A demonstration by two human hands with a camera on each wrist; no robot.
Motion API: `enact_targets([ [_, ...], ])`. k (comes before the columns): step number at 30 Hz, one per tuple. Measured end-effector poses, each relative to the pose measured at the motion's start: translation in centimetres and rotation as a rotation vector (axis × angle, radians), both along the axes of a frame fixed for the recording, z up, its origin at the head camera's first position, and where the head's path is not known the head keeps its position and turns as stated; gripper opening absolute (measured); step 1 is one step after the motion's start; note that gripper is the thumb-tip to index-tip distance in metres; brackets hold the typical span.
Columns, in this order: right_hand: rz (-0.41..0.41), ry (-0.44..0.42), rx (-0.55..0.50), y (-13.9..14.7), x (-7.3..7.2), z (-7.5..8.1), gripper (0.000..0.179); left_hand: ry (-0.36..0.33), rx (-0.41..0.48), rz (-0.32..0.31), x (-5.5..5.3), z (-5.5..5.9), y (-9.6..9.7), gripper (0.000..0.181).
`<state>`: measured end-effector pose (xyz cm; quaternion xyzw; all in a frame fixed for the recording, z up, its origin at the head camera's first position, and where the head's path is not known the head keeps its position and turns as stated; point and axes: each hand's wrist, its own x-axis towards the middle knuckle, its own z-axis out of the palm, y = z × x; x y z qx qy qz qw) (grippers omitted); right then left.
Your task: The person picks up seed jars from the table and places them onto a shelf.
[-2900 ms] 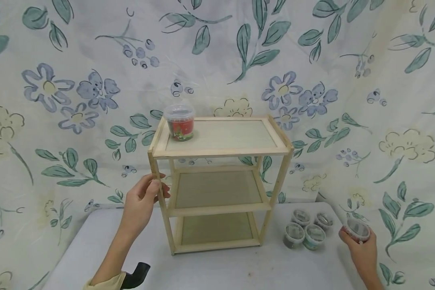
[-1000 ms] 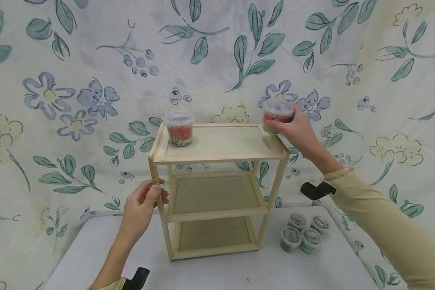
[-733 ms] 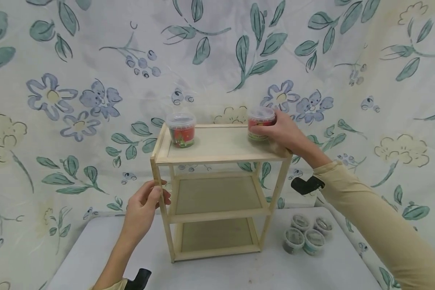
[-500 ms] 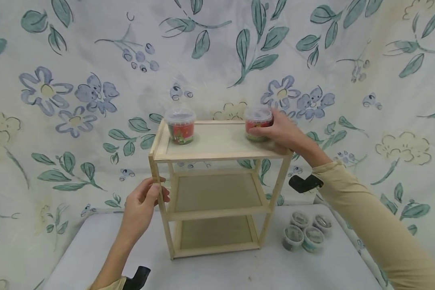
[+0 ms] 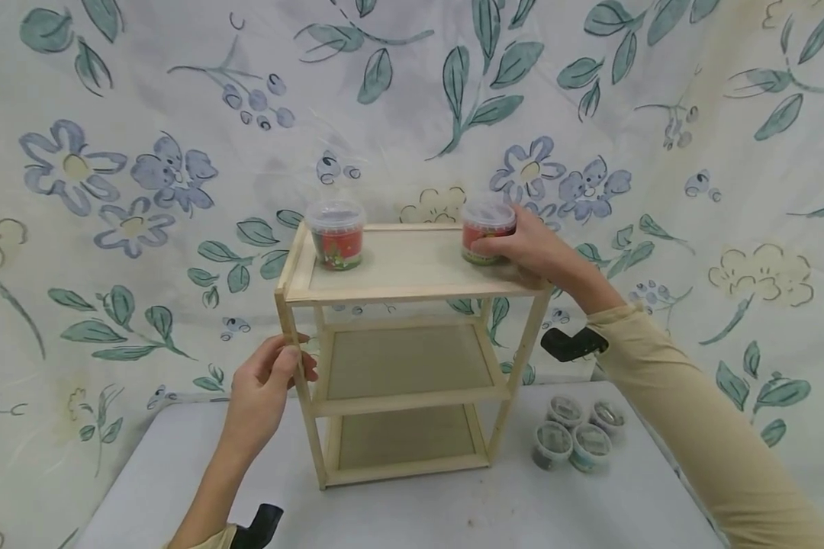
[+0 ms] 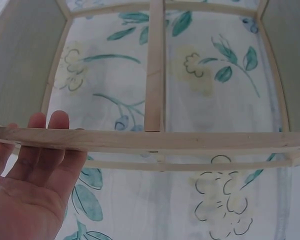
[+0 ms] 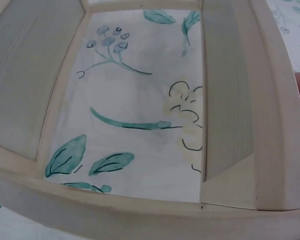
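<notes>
A three-tier wooden shelf (image 5: pixel 412 393) stands on the white table. My left hand (image 5: pixel 264 389) grips its front left post, and in the left wrist view the fingers (image 6: pixel 59 120) come round behind that post (image 6: pixel 200 142). On the top board, toward the right end, is a lidded clear plastic tub (image 5: pixel 479 238) with a red and green label. My right hand (image 5: pixel 539 248) holds this tub from its right side. A similar lidded tub (image 5: pixel 339 242) sits upright at the left end of the top board. The right wrist view shows mostly the shelf frame (image 7: pixel 277 150).
Several lidded tubs (image 5: pixel 590 446) stand close together on the table (image 5: pixel 419 511), right of the shelf. A floral cloth (image 5: pixel 398 114) hangs behind. Both lower shelves (image 5: pixel 412 362) carry nothing visible. Dark wrist mounts (image 5: pixel 573 345) sit on both sleeves.
My right hand has brought a tub from the table's right side up over the shelf's right end and down onto the top board. The left hand has kept its grip on the post.
</notes>
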<state>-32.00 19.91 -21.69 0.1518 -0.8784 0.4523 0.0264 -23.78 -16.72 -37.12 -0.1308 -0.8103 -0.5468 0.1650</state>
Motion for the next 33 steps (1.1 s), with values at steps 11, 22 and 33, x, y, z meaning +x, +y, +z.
enact_targets([
  [11,-0.011,-0.051,-0.050,0.5,0.1,0.2,0.075,-0.009,0.003,0.008,0.0,0.1,0.2,0.035],
  [22,0.020,-0.048,-0.037,0.6,0.0,0.6,0.077,-0.005,0.009,0.009,-0.2,0.3,0.2,0.035],
  [33,0.124,-0.014,0.001,1.3,0.3,0.6,0.073,0.004,0.020,-0.005,-0.2,0.2,0.3,0.034],
])
